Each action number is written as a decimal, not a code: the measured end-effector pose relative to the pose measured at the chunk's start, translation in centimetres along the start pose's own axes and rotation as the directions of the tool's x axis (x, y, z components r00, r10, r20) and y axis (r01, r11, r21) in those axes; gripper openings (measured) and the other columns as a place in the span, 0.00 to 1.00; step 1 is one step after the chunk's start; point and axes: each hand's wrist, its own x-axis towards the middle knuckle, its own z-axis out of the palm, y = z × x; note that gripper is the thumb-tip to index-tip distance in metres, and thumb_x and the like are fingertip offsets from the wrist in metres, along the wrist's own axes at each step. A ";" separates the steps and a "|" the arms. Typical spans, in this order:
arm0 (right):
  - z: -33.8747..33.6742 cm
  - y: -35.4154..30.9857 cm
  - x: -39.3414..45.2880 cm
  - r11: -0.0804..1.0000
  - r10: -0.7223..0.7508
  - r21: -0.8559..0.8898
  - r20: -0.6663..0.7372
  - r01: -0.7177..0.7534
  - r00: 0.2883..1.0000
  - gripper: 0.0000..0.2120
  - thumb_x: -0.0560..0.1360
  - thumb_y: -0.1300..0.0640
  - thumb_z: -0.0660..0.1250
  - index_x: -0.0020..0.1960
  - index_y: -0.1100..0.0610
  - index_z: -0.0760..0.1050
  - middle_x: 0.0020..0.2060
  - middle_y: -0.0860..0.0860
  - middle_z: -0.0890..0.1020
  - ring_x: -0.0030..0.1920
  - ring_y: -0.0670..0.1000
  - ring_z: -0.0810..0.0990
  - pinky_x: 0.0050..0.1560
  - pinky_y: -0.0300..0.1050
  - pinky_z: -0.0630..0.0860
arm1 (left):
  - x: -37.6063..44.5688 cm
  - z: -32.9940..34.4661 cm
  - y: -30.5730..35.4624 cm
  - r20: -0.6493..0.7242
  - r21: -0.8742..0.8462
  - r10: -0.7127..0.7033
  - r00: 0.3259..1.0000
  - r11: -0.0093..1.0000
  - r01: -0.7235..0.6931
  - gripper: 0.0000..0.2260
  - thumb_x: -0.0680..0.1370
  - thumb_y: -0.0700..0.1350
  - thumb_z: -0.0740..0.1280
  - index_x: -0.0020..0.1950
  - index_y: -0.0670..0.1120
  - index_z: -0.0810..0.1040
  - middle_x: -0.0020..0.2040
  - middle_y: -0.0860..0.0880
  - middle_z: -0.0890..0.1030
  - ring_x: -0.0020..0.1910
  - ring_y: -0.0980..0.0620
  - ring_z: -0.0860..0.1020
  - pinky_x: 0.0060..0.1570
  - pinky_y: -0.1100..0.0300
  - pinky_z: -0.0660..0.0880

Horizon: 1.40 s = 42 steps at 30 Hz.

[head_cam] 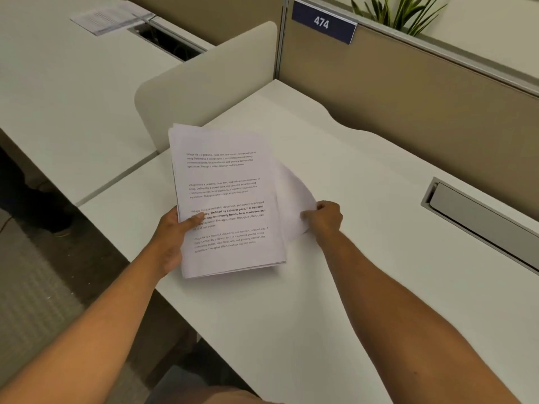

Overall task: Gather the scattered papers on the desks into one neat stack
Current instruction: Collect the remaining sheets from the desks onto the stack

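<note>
A stack of printed white papers (227,182) is held just above the white desk (335,170). My left hand (172,237) grips the stack's left edge, thumb on the top page. My right hand (323,218) pinches the curled edge of a single sheet (291,196) that bends out from under the right side of the stack. More printed papers (108,17) lie on the neighbouring desk (58,83) at the far left.
A cream divider screen (210,77) stands between the two desks. A beige partition with a blue "474" sign (322,23) backs the desk. A grey cable flap (478,220) is set into the desk at right, an open cable slot (169,42) at top left.
</note>
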 end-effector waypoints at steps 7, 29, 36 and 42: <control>-7.9 -2.9 -1.7 0.778 -0.514 0.008 -0.568 0.628 0.643 0.05 0.75 0.59 0.72 0.44 0.56 0.77 0.43 0.51 0.84 0.44 0.50 0.81 0.51 0.54 0.79 | 0.6 -0.6 0.1 -0.014 -0.028 0.000 1.000 1.000 0.000 0.15 0.84 0.39 0.72 0.69 0.52 0.84 0.62 0.48 0.90 0.60 0.43 0.87 0.57 0.45 0.84; -5.7 11.8 -7.9 0.512 -0.590 -0.521 0.364 0.683 0.721 0.22 0.82 0.44 0.67 0.64 0.62 0.79 0.72 0.57 0.78 0.78 0.60 0.70 0.79 0.62 0.63 | 1.4 0.0 0.0 0.016 0.014 0.001 1.000 1.000 -0.001 0.20 0.85 0.38 0.71 0.76 0.50 0.81 0.67 0.47 0.88 0.66 0.42 0.85 0.60 0.44 0.82; -8.9 11.8 -6.7 0.855 -0.304 -0.485 -0.174 0.187 0.937 0.28 0.79 0.47 0.73 0.72 0.62 0.74 0.77 0.62 0.71 0.79 0.65 0.65 0.79 0.60 0.61 | 1.6 1.8 -0.2 0.071 0.049 -0.007 0.997 0.999 0.003 0.16 0.85 0.38 0.70 0.70 0.53 0.85 0.64 0.48 0.90 0.65 0.41 0.85 0.59 0.44 0.82; -11.8 10.5 -5.3 0.933 0.026 -0.349 -0.183 -0.089 0.983 0.54 0.66 0.50 0.85 0.81 0.61 0.58 0.74 0.63 0.68 0.73 0.67 0.70 0.69 0.61 0.72 | 2.0 3.2 -0.6 0.109 0.073 -0.017 0.994 0.997 0.009 0.20 0.85 0.37 0.70 0.76 0.47 0.80 0.70 0.42 0.86 0.68 0.36 0.83 0.67 0.38 0.79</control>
